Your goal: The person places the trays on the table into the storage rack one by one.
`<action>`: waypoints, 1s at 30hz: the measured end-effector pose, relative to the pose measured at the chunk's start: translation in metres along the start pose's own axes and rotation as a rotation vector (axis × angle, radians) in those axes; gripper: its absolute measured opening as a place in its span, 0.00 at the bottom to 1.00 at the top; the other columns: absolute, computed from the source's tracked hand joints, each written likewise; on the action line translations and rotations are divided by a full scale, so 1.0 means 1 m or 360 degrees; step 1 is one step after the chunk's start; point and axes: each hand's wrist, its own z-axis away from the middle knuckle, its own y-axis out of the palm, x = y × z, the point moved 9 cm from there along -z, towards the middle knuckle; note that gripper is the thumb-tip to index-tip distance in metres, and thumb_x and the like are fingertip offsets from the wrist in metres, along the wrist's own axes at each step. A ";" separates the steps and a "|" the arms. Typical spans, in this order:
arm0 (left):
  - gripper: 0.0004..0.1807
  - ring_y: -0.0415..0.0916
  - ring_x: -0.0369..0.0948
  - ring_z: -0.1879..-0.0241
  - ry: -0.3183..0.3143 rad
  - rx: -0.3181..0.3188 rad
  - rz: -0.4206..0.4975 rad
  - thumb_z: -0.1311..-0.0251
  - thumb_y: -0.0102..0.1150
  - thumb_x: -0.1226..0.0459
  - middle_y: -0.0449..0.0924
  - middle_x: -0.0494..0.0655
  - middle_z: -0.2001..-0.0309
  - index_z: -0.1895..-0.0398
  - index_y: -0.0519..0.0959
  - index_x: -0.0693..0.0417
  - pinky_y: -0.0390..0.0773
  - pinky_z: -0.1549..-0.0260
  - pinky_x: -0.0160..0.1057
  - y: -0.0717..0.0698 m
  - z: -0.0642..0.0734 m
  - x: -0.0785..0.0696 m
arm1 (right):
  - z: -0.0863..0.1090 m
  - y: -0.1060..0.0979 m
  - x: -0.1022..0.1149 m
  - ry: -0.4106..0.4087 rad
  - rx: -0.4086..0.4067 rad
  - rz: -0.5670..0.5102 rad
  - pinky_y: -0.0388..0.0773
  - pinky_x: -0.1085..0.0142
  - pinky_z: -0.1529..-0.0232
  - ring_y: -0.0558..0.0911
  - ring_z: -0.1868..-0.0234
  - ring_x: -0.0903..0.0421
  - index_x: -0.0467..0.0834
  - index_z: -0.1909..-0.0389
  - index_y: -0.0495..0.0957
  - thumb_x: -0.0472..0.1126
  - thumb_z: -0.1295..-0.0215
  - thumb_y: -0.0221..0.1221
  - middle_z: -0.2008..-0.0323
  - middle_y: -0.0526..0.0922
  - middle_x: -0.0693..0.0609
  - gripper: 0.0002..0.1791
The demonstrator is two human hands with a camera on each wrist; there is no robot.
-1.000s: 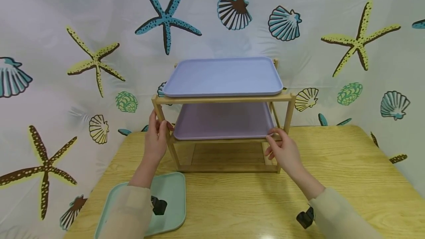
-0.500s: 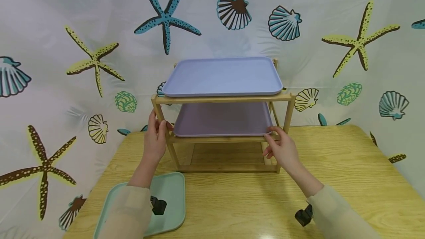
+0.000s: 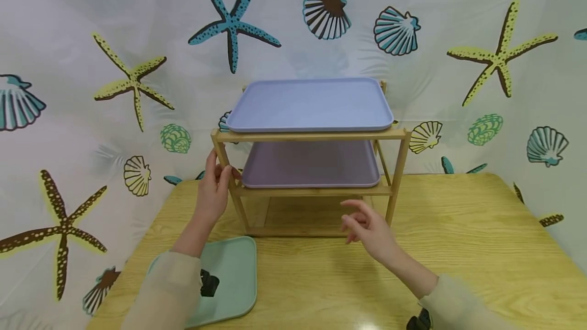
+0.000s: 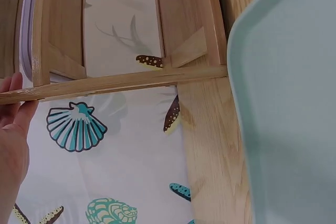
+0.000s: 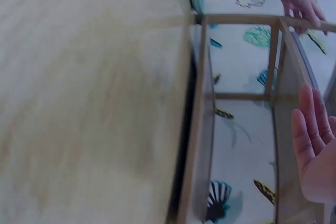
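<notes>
Where the left hand [image 3: 213, 187] is gripping: its fingers are curling round the left front post [image 3: 238, 210] of the rack [image 3: 312, 137], just beside the purple tray [image 3: 311, 164].
Right hand [image 3: 372, 230]: it is hanging in front of the rack's lower part, its index finger reaching out and its other fingers bending loosely; the right wrist view is blurring, so its gap from the wood is perhaps wider or narrower than it seems.
Purple tray: it is lying on the middle level, its near edge running along the front rail [image 3: 316, 192].
Blue tray [image 3: 309, 106]: it is resting on the top level, above the purple one.
Green tray [image 3: 234, 279]: it is lying on the surface [image 3: 312, 279], left of centre, the left sleeve [image 3: 169, 286] partly covering it.
Rack: it is standing upright on the surface.
Cloth [image 3: 293, 60]: it is hanging behind, showing starfish and shells.
</notes>
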 end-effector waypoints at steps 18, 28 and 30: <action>0.27 0.78 0.60 0.59 -0.0016 0.0092 0.0056 0.25 0.40 0.69 0.78 0.68 0.63 0.26 0.50 0.62 0.74 0.61 0.46 -0.004 0.004 -0.042 | 0.014 0.163 -0.031 0.0202 0.0905 -0.0186 0.75 0.68 0.69 0.82 0.55 0.53 0.34 0.39 0.68 0.37 0.27 0.52 0.47 0.79 0.43 0.19; 0.27 0.77 0.59 0.62 0.0002 0.0070 0.0059 0.25 0.40 0.68 0.78 0.66 0.64 0.27 0.51 0.62 0.72 0.63 0.38 -0.006 0.004 -0.041 | 0.010 0.208 -0.030 0.0113 0.1100 -0.0202 0.73 0.71 0.75 0.81 0.60 0.56 0.33 0.41 0.68 0.32 0.28 0.53 0.46 0.78 0.37 0.18; 0.27 0.77 0.59 0.62 0.0007 0.0065 0.0056 0.25 0.41 0.69 0.78 0.66 0.64 0.27 0.51 0.62 0.71 0.65 0.34 -0.006 0.003 -0.041 | 0.010 0.211 -0.032 0.0113 0.1136 -0.0187 0.73 0.71 0.73 0.80 0.61 0.60 0.32 0.41 0.68 0.32 0.28 0.53 0.46 0.78 0.37 0.17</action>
